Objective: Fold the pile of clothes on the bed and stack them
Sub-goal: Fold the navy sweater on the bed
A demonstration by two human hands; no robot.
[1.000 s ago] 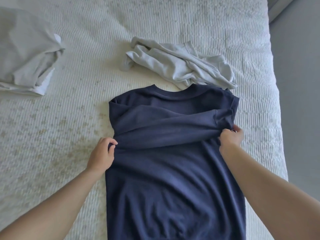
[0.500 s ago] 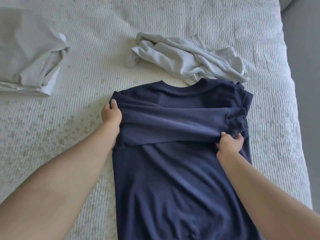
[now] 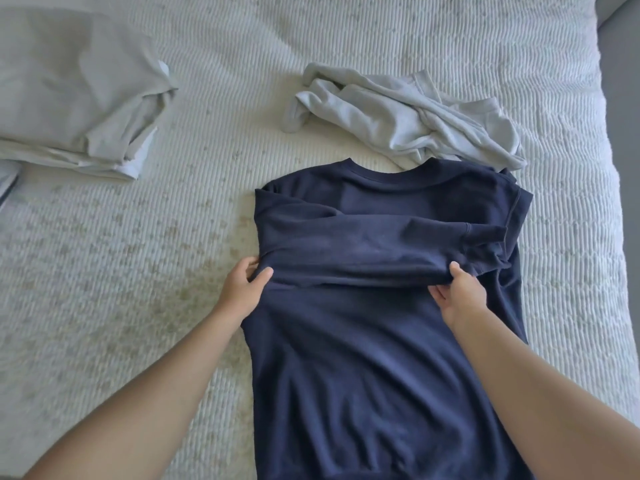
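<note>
No readable text, label, brand, number or sign anywhere in view. Navy sweatshirt (image 3: 381, 341): plain fabric, no print or tag showing. Crumpled grey garment (image 3: 405, 116) at 12 o'clock: no marking. Folded grey stack (image 3: 79, 95) at 10 o'clock: no marking. Bed cover (image 3: 138, 271): woven texture only, no lettering.

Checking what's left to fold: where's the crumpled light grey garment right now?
In the head view, the crumpled light grey garment lies on the bed, upper centre-right, just beyond the navy sweatshirt, whose collar overlaps its near edge.
</note>
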